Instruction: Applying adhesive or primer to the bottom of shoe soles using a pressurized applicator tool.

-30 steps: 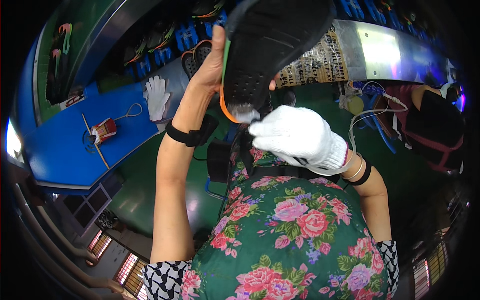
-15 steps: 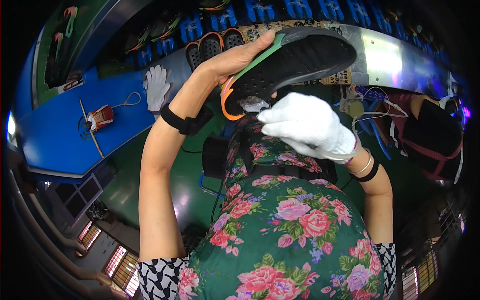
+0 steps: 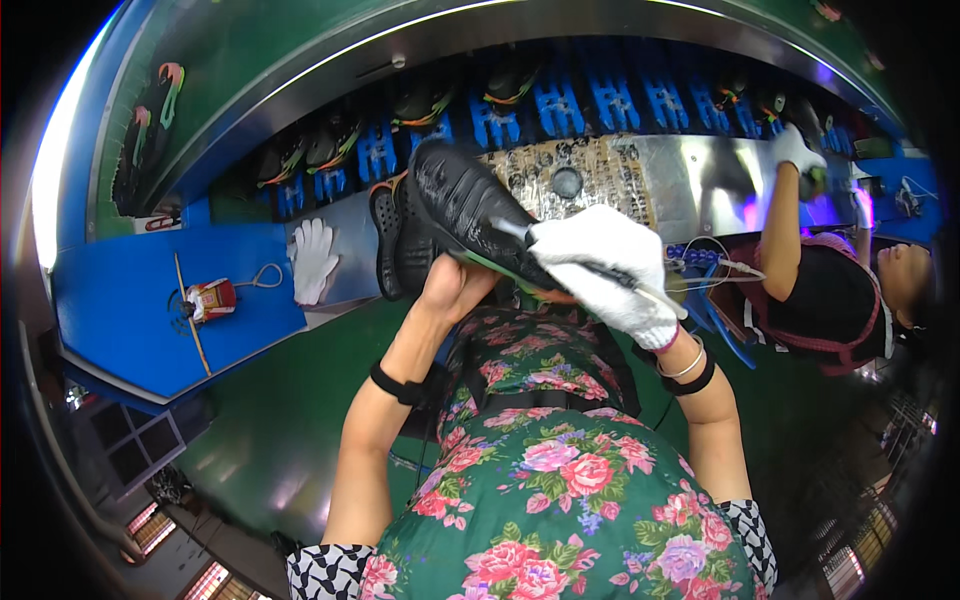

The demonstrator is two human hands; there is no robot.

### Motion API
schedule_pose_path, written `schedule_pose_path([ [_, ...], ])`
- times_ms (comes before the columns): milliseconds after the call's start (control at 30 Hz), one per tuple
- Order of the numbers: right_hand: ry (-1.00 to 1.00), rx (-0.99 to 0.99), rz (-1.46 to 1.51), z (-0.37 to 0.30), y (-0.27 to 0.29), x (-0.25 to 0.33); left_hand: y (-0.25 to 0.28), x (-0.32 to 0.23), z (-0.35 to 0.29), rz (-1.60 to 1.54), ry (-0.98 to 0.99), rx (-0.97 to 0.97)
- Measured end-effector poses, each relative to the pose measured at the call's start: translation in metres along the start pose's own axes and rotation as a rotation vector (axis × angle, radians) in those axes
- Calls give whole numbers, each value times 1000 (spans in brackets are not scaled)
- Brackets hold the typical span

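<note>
A black shoe [image 3: 465,200] with green and orange along its edge is held up before me, tilted, its ridged black face showing. My bare left hand [image 3: 458,288] is closed round it from below; some fingers are hidden. In a white knit glove, my right hand [image 3: 605,265] grips a slim brush [image 3: 512,229]. The pale brush tip meets or nearly meets the shoe's ridged surface, which has glossy patches. The brush's handle sticks out behind the glove.
Dark perforated shoes [image 3: 386,240] stand just left of the held one. Behind lies stained cardboard [image 3: 615,180] with a round dark dish [image 3: 567,182], then blue racks [image 3: 558,108]. At left are a white glove [image 3: 314,262] and a blue table [image 3: 110,300]. A co-worker [image 3: 810,290] sits at right.
The shoe has been turned over from its hollow side to its ridged side and moved left. My left hand now grips it from below; the brush has shifted onto this face.
</note>
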State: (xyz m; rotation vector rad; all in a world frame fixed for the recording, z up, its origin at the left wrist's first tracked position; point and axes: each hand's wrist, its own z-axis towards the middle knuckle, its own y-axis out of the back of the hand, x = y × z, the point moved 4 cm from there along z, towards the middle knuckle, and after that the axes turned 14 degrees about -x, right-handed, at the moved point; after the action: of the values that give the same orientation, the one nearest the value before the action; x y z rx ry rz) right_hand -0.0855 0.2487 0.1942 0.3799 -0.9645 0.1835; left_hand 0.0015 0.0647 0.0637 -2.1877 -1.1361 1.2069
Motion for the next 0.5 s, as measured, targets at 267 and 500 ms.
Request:
schedule_pose_path([
  [267, 133, -5, -29, -11, -4, 16, 10, 3, -21, -631, 167, 147],
  [500, 168, -144, -105, 4, -3, 34, -4, 7, -24, -571, 74, 234],
])
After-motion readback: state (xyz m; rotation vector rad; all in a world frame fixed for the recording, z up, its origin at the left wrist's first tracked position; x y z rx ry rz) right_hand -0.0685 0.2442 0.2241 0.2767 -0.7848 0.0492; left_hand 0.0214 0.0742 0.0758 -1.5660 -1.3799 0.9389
